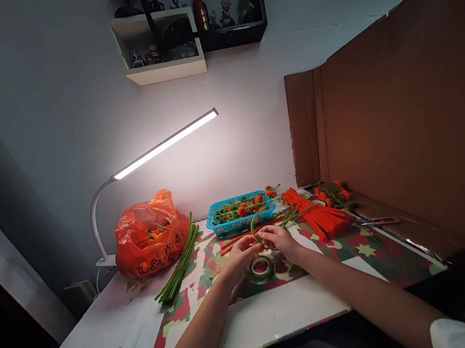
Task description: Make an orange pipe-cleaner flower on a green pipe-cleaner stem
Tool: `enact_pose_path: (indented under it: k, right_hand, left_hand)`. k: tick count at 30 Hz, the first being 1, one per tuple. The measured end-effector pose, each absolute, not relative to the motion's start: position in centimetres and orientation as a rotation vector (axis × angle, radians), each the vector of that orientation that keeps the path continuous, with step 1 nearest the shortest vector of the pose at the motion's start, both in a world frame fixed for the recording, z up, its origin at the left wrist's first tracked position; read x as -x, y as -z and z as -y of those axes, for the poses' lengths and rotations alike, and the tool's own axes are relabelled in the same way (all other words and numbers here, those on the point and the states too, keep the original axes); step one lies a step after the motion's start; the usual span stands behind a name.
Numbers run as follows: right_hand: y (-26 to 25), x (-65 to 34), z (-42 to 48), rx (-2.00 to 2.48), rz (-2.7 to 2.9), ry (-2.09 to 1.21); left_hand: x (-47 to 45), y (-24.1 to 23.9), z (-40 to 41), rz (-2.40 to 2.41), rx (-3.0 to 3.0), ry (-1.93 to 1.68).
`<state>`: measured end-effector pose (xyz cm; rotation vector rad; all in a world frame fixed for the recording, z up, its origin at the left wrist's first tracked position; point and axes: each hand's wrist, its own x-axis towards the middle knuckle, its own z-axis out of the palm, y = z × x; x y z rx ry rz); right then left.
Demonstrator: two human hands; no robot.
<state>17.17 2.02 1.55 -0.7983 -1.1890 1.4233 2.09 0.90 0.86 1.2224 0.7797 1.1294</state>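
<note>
My left hand (243, 254) and my right hand (281, 241) meet over the middle of the table, fingertips pinched close together. Between them rises a curved green stem (253, 228), gripped by both hands; whether it is a wire stem or a twisted strip is too small to tell. Just below the fingers lies a roll of green tape (260, 267). Behind my right hand, thin green stems (296, 212) reach out to the right. Red sticks (231, 242) lie beyond my left hand.
A blue basket (220, 231) of orange flowers stands behind the hands. Left of it are a bundle of green stems (181, 267), an orange plastic bag (132, 254) and a lit lamp (164, 145). Red strips (318, 216), scissors (378, 221) and a cardboard wall (401, 108) are at right.
</note>
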Motion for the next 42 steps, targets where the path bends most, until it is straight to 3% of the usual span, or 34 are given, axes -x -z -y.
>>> enact_pose_path:
  k: [9,22,42]
  right_hand:
    - [-1.2,-17.6,-2.2,0.601,1.174,-1.654]
    - [-0.7,-16.9,-1.7,0.698,1.483,-1.197]
    - [-0.8,-17.0,-1.5,0.803,1.207,-1.339]
  left_hand:
    - [-2.1,-1.3,-1.1,-0.835,-1.086,-1.305]
    - [-1.9,-0.9,-1.2,-0.938,-1.279,-1.237]
    - [-1.9,-0.9,-1.1,-0.860,-1.167,-1.230]
